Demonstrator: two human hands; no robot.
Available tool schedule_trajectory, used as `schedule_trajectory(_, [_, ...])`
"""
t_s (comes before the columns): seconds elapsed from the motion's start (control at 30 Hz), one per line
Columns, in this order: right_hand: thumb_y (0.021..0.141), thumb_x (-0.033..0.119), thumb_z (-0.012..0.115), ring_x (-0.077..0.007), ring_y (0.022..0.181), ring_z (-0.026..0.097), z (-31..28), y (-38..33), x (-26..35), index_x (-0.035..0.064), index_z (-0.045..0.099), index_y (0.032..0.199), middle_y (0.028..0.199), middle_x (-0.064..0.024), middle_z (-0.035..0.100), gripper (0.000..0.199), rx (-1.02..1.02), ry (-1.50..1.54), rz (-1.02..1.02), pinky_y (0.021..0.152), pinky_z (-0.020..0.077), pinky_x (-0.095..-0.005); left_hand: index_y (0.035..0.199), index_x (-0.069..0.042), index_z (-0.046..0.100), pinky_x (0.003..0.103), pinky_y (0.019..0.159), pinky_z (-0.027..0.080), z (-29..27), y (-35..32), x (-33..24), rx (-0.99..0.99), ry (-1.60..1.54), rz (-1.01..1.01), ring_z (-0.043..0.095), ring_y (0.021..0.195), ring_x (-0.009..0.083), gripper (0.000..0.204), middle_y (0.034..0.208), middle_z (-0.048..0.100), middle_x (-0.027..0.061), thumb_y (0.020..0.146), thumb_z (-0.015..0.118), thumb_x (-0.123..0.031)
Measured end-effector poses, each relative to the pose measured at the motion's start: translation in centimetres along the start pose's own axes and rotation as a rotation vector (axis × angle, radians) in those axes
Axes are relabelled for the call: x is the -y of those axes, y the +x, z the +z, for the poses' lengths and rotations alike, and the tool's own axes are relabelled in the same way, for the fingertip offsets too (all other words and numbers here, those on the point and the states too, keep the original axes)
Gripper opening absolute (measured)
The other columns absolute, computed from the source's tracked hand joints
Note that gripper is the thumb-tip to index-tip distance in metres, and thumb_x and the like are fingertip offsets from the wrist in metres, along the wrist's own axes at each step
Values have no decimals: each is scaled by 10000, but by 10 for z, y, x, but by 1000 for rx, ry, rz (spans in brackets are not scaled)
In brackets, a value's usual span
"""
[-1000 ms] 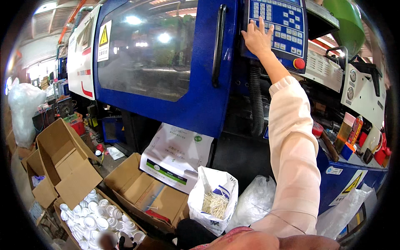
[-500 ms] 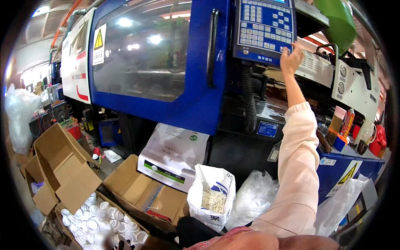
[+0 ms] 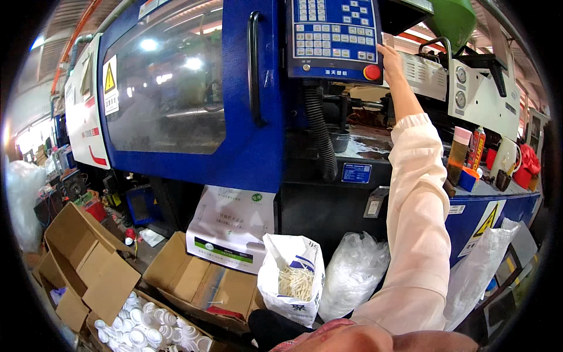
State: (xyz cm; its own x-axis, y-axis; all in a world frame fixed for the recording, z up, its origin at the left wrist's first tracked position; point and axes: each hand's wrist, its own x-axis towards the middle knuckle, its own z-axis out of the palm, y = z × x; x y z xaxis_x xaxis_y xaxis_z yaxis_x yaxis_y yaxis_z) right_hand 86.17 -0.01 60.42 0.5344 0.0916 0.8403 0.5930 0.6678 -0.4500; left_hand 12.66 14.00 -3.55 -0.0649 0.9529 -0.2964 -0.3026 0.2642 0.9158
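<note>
My right arm, in a pale sleeve, reaches up to the control panel (image 3: pixel 335 44) of a large blue and white machine. At the panel's right edge is my right hand (image 3: pixel 392 63), just above and beside a round red knob (image 3: pixel 372 72). Its fingers look stretched toward the panel edge, and the tips are partly hidden there. Rows of small buttons cover the panel face. A ribbed black hose (image 3: pixel 319 132) hangs below it. To the left, the machine's blue door (image 3: pixel 249 158) has a large window and a black handle (image 3: pixel 254 69). My left hand is out of view.
Below stand an open carton (image 3: pixel 170 267), a carton of white round plastic parts (image 3: pixel 138 328), a white sack (image 3: pixel 275 253) of thin off-white pieces and a clear plastic bag (image 3: pixel 355 270). A bottle (image 3: pixel 458 155) and a spray can (image 3: pixel 476 148) stand on the ledge at right.
My right hand has moved from the panel's lower right corner to its right edge, uncovering the red knob. The whole view has shifted, so the machine sits farther left.
</note>
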Motion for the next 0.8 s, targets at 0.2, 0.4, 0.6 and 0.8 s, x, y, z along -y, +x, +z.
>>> schedule_trajectory(0.2, [767,228,765,-158,735,637,-2,21,1,-53,693,990,867,-88,702,367,-171,-272,-27,676,494,-313,1430,-33,334,387,949,470,9,2,1,13,12,-11,582,1105,258,666,1235,577,124,856,655,-140])
schedule_trajectory(0.4, [698,290,813,-209,735,671,1,35,-3,-46,711,906,886,-144,712,408,-317,-465,-98,694,510,-340,1431,-33,332,381,944,473,12,4,2,24,16,-14,587,1098,254,665,1227,583,122,858,654,-132])
schedule_trajectory(0.6, [681,314,815,-249,781,682,15,17,2,-41,704,945,910,-169,710,456,-268,-535,-55,723,516,-366,1432,-32,330,375,940,475,5,-1,-3,-6,26,-17,591,1091,250,665,1219,590,120,859,654,-124])
schedule_trajectory(0.8, [700,331,803,-263,802,682,22,9,7,-37,705,927,920,-174,706,443,-275,-544,-46,731,517,-379,1433,-31,329,369,936,477,5,-1,-5,-9,35,-16,596,1084,246,664,1212,596,118,860,653,-116])
